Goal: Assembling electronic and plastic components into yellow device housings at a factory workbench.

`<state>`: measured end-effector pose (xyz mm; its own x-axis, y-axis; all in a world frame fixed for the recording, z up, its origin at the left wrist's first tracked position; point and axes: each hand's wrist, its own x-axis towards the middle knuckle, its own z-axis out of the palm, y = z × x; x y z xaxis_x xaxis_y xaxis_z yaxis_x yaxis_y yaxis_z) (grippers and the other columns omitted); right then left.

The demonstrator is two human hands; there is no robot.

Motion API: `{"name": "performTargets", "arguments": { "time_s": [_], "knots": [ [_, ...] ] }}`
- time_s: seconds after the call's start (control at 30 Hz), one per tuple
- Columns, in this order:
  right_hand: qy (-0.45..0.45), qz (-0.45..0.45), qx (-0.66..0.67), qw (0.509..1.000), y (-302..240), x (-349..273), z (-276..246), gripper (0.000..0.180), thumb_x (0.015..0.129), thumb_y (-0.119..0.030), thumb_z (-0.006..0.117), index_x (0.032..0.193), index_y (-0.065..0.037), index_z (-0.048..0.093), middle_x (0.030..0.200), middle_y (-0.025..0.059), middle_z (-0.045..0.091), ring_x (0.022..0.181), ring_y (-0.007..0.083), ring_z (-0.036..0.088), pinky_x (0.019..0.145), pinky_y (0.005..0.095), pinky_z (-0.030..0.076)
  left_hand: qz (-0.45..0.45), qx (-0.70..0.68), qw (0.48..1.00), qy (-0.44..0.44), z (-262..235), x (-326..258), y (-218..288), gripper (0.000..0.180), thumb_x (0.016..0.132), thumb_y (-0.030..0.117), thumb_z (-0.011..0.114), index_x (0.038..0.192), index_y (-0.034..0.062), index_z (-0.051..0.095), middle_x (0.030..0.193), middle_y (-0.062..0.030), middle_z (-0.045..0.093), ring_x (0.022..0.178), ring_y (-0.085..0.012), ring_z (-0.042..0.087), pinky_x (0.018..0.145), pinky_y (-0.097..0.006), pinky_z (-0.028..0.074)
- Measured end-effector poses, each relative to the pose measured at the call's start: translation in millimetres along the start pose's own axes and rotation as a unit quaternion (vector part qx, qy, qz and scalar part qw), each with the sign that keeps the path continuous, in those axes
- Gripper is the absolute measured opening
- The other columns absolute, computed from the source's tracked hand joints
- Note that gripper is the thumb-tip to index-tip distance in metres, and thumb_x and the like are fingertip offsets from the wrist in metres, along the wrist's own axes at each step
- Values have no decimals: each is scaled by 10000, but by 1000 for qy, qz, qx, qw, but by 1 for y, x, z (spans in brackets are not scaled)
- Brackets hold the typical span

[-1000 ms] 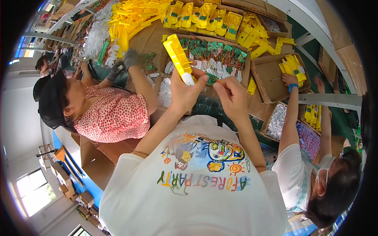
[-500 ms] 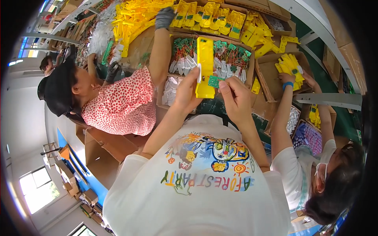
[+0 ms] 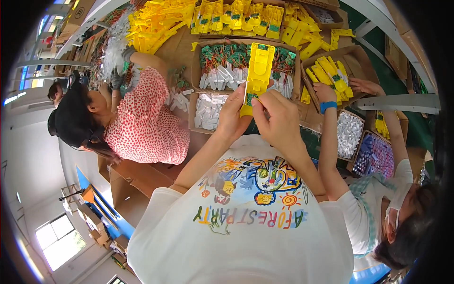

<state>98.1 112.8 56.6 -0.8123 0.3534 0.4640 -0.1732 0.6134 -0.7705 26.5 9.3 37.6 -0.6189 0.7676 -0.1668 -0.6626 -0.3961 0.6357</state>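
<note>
In my left hand (image 3: pixel 233 112) is a long yellow plastic housing (image 3: pixel 259 71), held upright with its hollow side toward me. The small green circuit board (image 3: pixel 252 98) sits in the lower part of the housing. My right hand (image 3: pixel 280 115) is closed, its thumb pressing on the board and its curled fingers at the housing's right side. A thin white edge shows along the housing's left side beside my left fingers; what it belongs to is hidden.
Ahead stands a cardboard box (image 3: pixel 195 71) of wired green boards with white pieces, and a box of white parts (image 3: pixel 208 111). Yellow housings (image 3: pixel 236 16) fill a box behind. A gloved co-worker (image 3: pixel 146 116) works at left; another (image 3: pixel 326 97) handles yellow housings at right, near a metal bar (image 3: pixel 397 103).
My right hand has brought the circuit board into the housing, which now leans slightly right. The left co-worker's raised arm has come down; the right co-worker's hands have spread apart.
</note>
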Motion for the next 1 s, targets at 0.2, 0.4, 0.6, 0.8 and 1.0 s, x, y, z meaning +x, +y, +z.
{"name": "performTargets", "arguments": {
  "time_s": [0.2, 0.4, 0.6, 0.8, 1.0],
  "knots": [
    [83, 57, 58, 993, -3, -6, 11, 131, 832, -75, 612, 734, 2, 575, 574, 74, 458, 437, 147, 405, 422, 291, 296, 16, 16, 1000, 10, 5, -2, -2, 432, 994, 299, 322, 1339, 47, 386, 1303, -122, 489, 1138, -214, 510, 978, -369, 400],
    [92, 81, 61, 991, -3, -11, 19, 180, 831, -91, 610, 688, -3, 547, 552, 89, 464, 448, 182, 427, 425, 314, 315, 49, 24, 998, 44, 1, -8, 0, 433, 1000, 311, 307, 1347, 61, 376, 1285, -100, 497, 1137, -193, 505, 972, -366, 403],
    [-24, 100, 38, 994, 4, 0, 5, 238, 807, -108, 610, 622, -6, 503, 534, 124, 484, 448, 271, 484, 431, 367, 347, 85, 99, 990, 53, 5, -7, 3, 446, 1002, 305, 305, 1362, 47, 352, 1306, -131, 477, 1164, -215, 491, 986, -369, 389],
    [-4, 94, 28, 995, 10, -5, 13, 239, 800, -126, 617, 617, -7, 520, 528, 125, 483, 439, 282, 481, 433, 375, 347, 117, 186, 971, 98, -11, -7, -8, 462, 995, 284, 337, 1361, 2, 348, 1259, -140, 514, 1139, -207, 514, 979, -352, 392],
    [-20, 122, 49, 991, 16, -7, 12, 244, 801, -145, 623, 619, 1, 551, 538, 130, 508, 454, 283, 503, 441, 362, 366, 147, 240, 953, 110, -5, -8, -9, 415, 943, 145, 409, 1319, -31, 419, 1214, -109, 545, 1070, -148, 537, 931, -292, 414]
  ]
}}
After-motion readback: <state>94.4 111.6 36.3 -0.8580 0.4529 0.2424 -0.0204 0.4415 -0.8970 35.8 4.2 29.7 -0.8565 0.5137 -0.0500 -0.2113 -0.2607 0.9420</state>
